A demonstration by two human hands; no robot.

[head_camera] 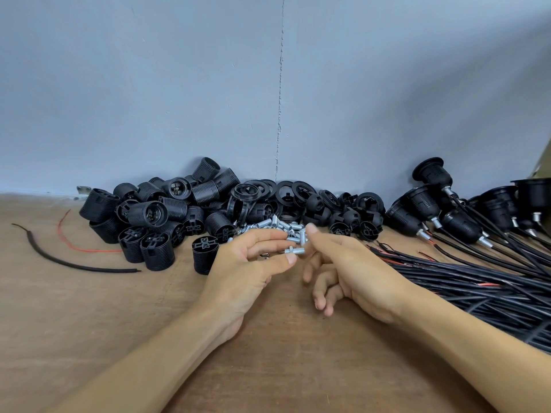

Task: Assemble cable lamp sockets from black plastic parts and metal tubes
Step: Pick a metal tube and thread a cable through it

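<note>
The left hand (253, 263) sits at the centre of the frame, its thumb and curled fingers pinching one metal tube (295, 250), which lies level just in front of the pile of metal tubes (280, 226). The right hand (348, 263) is just right of it, thumb raised, fingers loosely curled and hanging with nothing in them. Its index finger reaches the tube's right end; whether it touches cannot be told.

Behind the hands, parts line the foot of the grey wall (179, 84): threaded black shells (167, 210) at left centre, black rings (286, 192) in the middle, and black caps (351, 216) to their right. One lone shell (204, 254) stands just beside the left hand.

Assembled sockets (432, 204) fill the upper right, and their cable bundle (477, 287) runs along the right edge, close to the right forearm.

A loose black wire (59, 257) and a red wire (77, 245) lie at far left. The wooden table (268, 368) shows bare board in the lower left and between the forearms.
</note>
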